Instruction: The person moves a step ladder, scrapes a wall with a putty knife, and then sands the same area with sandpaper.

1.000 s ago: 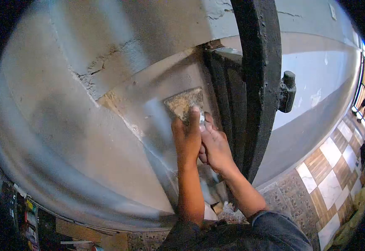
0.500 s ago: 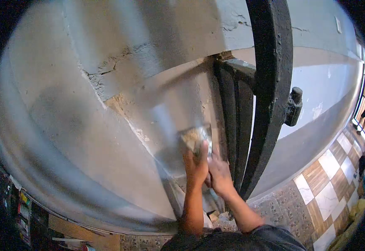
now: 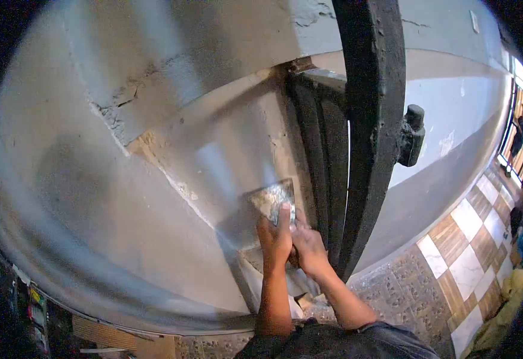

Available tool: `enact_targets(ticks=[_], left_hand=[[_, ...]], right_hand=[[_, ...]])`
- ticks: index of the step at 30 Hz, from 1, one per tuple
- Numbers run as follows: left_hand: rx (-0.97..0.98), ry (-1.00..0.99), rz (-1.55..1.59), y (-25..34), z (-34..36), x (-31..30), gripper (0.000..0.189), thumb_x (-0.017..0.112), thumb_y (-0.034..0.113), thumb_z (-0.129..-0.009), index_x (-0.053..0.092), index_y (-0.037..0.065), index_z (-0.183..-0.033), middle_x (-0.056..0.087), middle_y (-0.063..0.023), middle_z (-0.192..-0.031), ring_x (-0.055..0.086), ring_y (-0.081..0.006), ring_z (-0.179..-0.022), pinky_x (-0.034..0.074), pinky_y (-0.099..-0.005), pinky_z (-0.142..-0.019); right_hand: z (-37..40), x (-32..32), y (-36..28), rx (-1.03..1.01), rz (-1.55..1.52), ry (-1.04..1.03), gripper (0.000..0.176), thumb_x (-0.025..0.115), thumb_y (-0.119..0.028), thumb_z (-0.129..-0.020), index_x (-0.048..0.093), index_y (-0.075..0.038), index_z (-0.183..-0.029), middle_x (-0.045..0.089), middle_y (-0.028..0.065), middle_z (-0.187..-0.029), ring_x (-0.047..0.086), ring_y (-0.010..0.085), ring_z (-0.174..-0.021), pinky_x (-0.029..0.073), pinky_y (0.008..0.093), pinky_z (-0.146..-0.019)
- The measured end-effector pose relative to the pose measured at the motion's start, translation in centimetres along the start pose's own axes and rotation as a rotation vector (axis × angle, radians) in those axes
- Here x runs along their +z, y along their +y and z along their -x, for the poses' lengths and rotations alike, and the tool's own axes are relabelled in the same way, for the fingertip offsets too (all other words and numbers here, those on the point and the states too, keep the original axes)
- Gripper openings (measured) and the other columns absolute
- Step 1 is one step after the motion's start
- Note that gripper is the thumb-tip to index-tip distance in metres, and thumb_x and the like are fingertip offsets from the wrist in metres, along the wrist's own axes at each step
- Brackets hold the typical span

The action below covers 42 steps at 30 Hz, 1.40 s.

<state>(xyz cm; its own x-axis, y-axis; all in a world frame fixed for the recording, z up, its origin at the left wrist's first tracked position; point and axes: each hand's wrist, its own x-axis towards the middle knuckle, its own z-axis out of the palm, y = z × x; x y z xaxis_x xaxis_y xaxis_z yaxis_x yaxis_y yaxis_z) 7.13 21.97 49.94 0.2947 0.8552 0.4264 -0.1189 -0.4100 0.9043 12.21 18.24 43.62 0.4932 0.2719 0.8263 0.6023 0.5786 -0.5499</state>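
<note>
A scraper [image 3: 273, 197] with a wide, whitish-smeared metal blade lies against the grey plastered wall [image 3: 225, 137], beside the dark metal gate frame [image 3: 318, 167]. My left hand [image 3: 275, 238] grips the scraper from the left, its thumb pressed along the lower part of the blade. Closed round the handle end is my right hand [image 3: 309, 246], just below and right of the left one. Most of the handle is hidden by my fingers.
A thick black metal bar [image 3: 372, 131] with a hinge knob [image 3: 414, 134] stands close on the right. Cracks [image 3: 126, 99] run across the plaster. Yellowish cloth [image 3: 507, 305] lies on the tiled floor [image 3: 468, 275]. A person [image 3: 519, 134] is far off at right.
The wall and gate frame have shifted a little left and up in view. Both hands stay on the scraper, which was blurred by motion before and is now sharper.
</note>
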Motion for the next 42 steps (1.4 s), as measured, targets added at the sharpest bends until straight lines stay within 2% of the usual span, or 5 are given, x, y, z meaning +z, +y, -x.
enact_targets(ticks=[2,11,13,27,42], left_hand=[[-0.036,-0.027,-0.09,0.4,0.1,-0.8,0.028,0.054,0.028,-0.083,0.058,0.0,-0.085,0.062,-0.0096,-0.075,0.058,-0.0165,-0.066,0.045,-0.0316,-0.061],[-0.011,-0.006,0.028,0.4,0.2,-1.0,0.028,0.054,0.028,-0.084,0.058,-0.001,-0.084,0.061,-0.0074,-0.074,0.055,-0.014,-0.065,0.044,-0.0295,-0.059],[-0.228,-0.179,0.077,0.7,-0.8,-1.9,0.028,0.054,0.027,-0.084,0.058,-0.001,-0.085,0.061,-0.0075,-0.077,0.055,-0.0146,-0.067,0.044,-0.0299,-0.061],[-0.04,-0.035,-0.022,0.2,-0.5,-0.2,0.038,0.056,0.034,-0.082,0.057,-0.003,-0.089,0.061,-0.013,-0.081,0.057,-0.0211,-0.073,0.044,-0.0339,-0.068],[-0.07,-0.122,-0.022,5.3,-1.4,-0.6,0.038,0.059,0.038,-0.08,0.058,0.001,-0.089,0.061,-0.0096,-0.085,0.056,-0.0204,-0.074,0.044,-0.0357,-0.067]], right_hand=[[-0.5,-0.9,-3.2,0.659,-0.347,-0.153,0.03,0.042,-0.028,-0.091,0.055,-0.001,-0.087,0.048,0.0011,-0.059,0.044,0.0095,-0.047,0.034,0.0226,-0.044],[0.5,0.2,-1.9,0.477,-0.163,-0.17,0.029,0.044,-0.028,-0.09,0.055,-0.001,-0.092,0.047,-0.0014,-0.061,0.04,0.0044,-0.056,0.033,0.0197,-0.051],[-0.1,0.8,-3.1,0.774,-0.381,-0.139,0.037,0.041,-0.028,-0.09,0.056,0.002,-0.106,0.043,0.0174,-0.127,0.042,0.0234,-0.115,0.031,0.0322,-0.096],[1.6,-0.6,0.5,0.401,-0.094,-0.186,0.032,0.042,-0.029,-0.09,0.054,-0.001,-0.098,0.059,0.0096,-0.088,0.054,0.0131,-0.081,0.042,0.026,-0.072],[-3.5,-1.1,-3.9,0.773,-0.382,-0.217,0.028,0.041,-0.026,-0.09,0.052,0.0,-0.092,0.052,0.0062,-0.073,0.046,0.0125,-0.062,0.033,0.0251,-0.056]])
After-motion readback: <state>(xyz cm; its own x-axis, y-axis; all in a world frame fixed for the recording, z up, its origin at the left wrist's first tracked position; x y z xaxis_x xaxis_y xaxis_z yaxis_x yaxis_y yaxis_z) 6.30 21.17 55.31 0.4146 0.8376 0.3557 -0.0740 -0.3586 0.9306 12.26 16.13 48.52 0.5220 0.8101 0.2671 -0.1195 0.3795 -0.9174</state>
